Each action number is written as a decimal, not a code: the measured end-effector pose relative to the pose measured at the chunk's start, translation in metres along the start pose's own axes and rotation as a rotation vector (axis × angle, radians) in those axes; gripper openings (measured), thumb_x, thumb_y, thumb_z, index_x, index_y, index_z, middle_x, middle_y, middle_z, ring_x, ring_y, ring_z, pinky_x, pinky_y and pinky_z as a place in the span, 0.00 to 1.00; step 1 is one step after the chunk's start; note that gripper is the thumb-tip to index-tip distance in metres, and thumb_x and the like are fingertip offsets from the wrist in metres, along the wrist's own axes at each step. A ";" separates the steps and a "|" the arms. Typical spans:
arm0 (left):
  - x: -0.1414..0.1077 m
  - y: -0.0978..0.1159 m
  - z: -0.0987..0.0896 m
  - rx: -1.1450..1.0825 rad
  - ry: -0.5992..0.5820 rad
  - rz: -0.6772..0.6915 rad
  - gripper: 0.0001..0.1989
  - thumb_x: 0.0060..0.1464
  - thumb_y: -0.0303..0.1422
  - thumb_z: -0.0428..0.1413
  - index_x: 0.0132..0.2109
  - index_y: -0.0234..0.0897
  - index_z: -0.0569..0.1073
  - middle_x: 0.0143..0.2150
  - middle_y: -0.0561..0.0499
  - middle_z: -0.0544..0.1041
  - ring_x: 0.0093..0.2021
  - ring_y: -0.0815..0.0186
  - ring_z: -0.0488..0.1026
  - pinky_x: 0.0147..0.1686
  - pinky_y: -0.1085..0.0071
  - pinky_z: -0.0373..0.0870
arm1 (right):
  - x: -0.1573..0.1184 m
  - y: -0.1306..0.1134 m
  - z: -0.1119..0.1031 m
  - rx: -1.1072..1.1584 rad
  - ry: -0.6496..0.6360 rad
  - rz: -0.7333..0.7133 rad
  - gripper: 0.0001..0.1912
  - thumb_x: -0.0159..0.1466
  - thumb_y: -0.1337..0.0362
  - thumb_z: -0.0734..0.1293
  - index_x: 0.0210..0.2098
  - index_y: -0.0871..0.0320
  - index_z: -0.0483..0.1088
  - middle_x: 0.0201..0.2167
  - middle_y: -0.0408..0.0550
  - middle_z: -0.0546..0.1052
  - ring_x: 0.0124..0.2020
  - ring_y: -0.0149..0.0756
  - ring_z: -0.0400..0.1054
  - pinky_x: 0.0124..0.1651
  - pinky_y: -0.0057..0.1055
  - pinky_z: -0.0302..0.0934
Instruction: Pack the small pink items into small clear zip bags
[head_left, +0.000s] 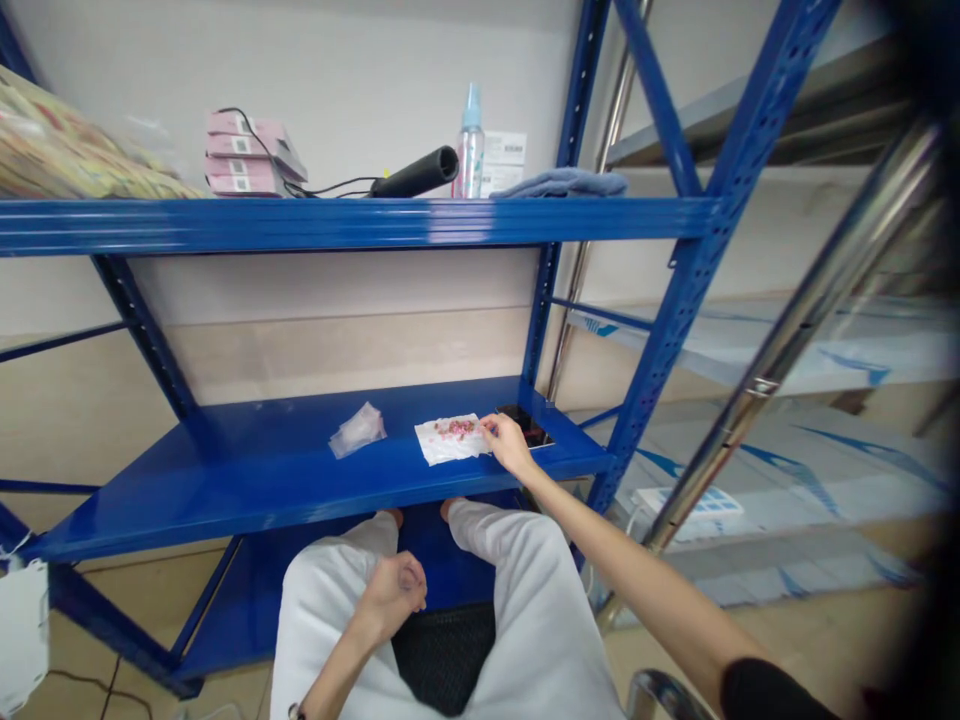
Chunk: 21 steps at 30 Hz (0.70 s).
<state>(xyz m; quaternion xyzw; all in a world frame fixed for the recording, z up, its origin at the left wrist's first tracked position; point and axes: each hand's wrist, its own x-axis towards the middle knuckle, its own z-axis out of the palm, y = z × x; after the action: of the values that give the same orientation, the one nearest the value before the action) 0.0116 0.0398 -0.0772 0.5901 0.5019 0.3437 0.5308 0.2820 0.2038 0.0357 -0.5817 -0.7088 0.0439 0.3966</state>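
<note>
A: Where do we have the pink pieces (457, 429)?

B: Scattered on the white paper (442, 452), near the front edge of the blue shelf (255, 465) and towards its right end. The scatter runs long from left to right, roughly along that front edge.

A: And from our grip?

B: Just to the left of our right hand (510, 443). Its thumb and fingertips are bent together at the paper's right side; we can't tell whether a piece is pinched between them.

A: So our right is the nearer?

B: Clearly. Our left hand (394, 595) is over the lap, outside the front edge and well apart from the paper. Its fingers are curled, and we can't make out whether it holds anything.

A: What lies around the paper?

B: A dark phone (537, 430) beyond the right hand, towards the right end, and clear plastic bags (358, 432) to the paper's left.
</note>
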 end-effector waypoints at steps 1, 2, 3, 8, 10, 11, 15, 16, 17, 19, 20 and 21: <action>-0.002 0.002 0.001 -0.012 -0.020 0.019 0.04 0.43 0.27 0.56 0.31 0.36 0.69 0.21 0.52 0.74 0.24 0.66 0.73 0.28 0.71 0.67 | 0.014 0.005 0.001 -0.064 -0.040 0.014 0.08 0.60 0.68 0.65 0.34 0.58 0.77 0.34 0.49 0.79 0.36 0.37 0.72 0.42 0.29 0.63; -0.004 0.004 0.003 -0.033 -0.048 0.025 0.04 0.44 0.27 0.57 0.32 0.36 0.70 0.21 0.51 0.75 0.25 0.66 0.73 0.30 0.71 0.67 | 0.024 0.009 0.002 -0.109 -0.072 0.027 0.07 0.59 0.68 0.66 0.32 0.57 0.78 0.33 0.50 0.80 0.36 0.38 0.73 0.42 0.28 0.63; -0.007 0.007 0.004 -0.060 -0.078 0.014 0.05 0.45 0.28 0.57 0.33 0.36 0.70 0.23 0.50 0.76 0.26 0.65 0.74 0.31 0.71 0.67 | 0.032 0.013 0.003 -0.135 -0.096 0.038 0.05 0.58 0.68 0.68 0.30 0.57 0.78 0.32 0.49 0.80 0.36 0.38 0.73 0.42 0.27 0.63; -0.015 0.031 0.006 -0.262 -0.145 -0.075 0.11 0.51 0.36 0.60 0.39 0.35 0.72 0.30 0.45 0.79 0.34 0.62 0.76 0.32 0.71 0.68 | 0.043 0.027 0.012 -0.188 -0.176 0.066 0.02 0.55 0.67 0.72 0.26 0.56 0.78 0.28 0.49 0.81 0.35 0.38 0.74 0.39 0.25 0.63; -0.013 0.038 0.005 -0.399 -0.150 -0.087 0.14 0.51 0.40 0.62 0.40 0.35 0.73 0.32 0.44 0.79 0.36 0.62 0.76 0.34 0.70 0.69 | 0.042 0.029 0.014 -0.208 -0.199 0.073 0.01 0.54 0.67 0.73 0.27 0.56 0.78 0.29 0.49 0.81 0.35 0.38 0.75 0.39 0.25 0.64; -0.012 0.040 0.004 -0.481 -0.149 -0.090 0.15 0.51 0.41 0.62 0.41 0.34 0.73 0.33 0.44 0.79 0.36 0.62 0.76 0.35 0.70 0.70 | 0.041 0.029 0.015 -0.217 -0.206 0.077 0.00 0.54 0.67 0.73 0.27 0.56 0.78 0.29 0.49 0.81 0.35 0.38 0.75 0.39 0.25 0.64; -0.010 0.044 0.000 -0.752 -0.114 -0.094 0.16 0.52 0.41 0.63 0.41 0.34 0.73 0.35 0.44 0.78 0.39 0.60 0.76 0.37 0.69 0.72 | 0.040 0.027 0.016 -0.245 -0.223 0.106 0.02 0.56 0.67 0.72 0.30 0.57 0.79 0.31 0.50 0.81 0.36 0.36 0.75 0.40 0.24 0.64; -0.011 0.045 -0.002 -0.789 -0.102 -0.087 0.16 0.52 0.41 0.63 0.41 0.33 0.74 0.35 0.44 0.77 0.39 0.60 0.76 0.37 0.68 0.72 | 0.040 0.026 0.016 -0.249 -0.227 0.115 0.02 0.56 0.67 0.72 0.30 0.57 0.79 0.31 0.50 0.81 0.36 0.36 0.75 0.40 0.24 0.63; -0.012 0.047 -0.004 -0.817 -0.091 -0.075 0.15 0.53 0.40 0.63 0.41 0.33 0.74 0.36 0.44 0.77 0.40 0.60 0.76 0.37 0.68 0.72 | 0.040 0.025 0.017 -0.251 -0.232 0.123 0.03 0.57 0.67 0.71 0.31 0.57 0.79 0.32 0.50 0.81 0.36 0.36 0.75 0.41 0.24 0.63; -0.015 0.050 -0.008 -0.847 -0.075 -0.042 0.13 0.53 0.39 0.63 0.39 0.33 0.74 0.35 0.45 0.77 0.39 0.60 0.76 0.38 0.66 0.73 | 0.040 0.024 0.020 -0.249 -0.243 0.138 0.04 0.57 0.68 0.71 0.32 0.58 0.79 0.32 0.50 0.81 0.36 0.36 0.74 0.41 0.23 0.63; -0.016 0.052 -0.011 -0.854 -0.069 -0.025 0.13 0.53 0.39 0.63 0.38 0.33 0.74 0.35 0.45 0.76 0.39 0.61 0.76 0.39 0.66 0.73 | 0.041 0.024 0.021 -0.245 -0.247 0.143 0.04 0.57 0.69 0.70 0.32 0.58 0.79 0.32 0.50 0.81 0.37 0.36 0.74 0.41 0.23 0.63; -0.017 0.053 -0.014 -0.854 -0.068 -0.014 0.14 0.53 0.40 0.63 0.36 0.32 0.73 0.35 0.45 0.76 0.38 0.61 0.76 0.39 0.66 0.73 | 0.041 0.024 0.023 -0.240 -0.250 0.147 0.05 0.57 0.70 0.70 0.32 0.59 0.79 0.32 0.50 0.81 0.36 0.36 0.74 0.41 0.23 0.63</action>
<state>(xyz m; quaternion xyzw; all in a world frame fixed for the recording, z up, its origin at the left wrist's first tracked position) 0.0066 0.0312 -0.0204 0.3247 0.3007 0.4973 0.7462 0.2863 0.2563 0.0284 -0.6651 -0.7083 0.0601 0.2290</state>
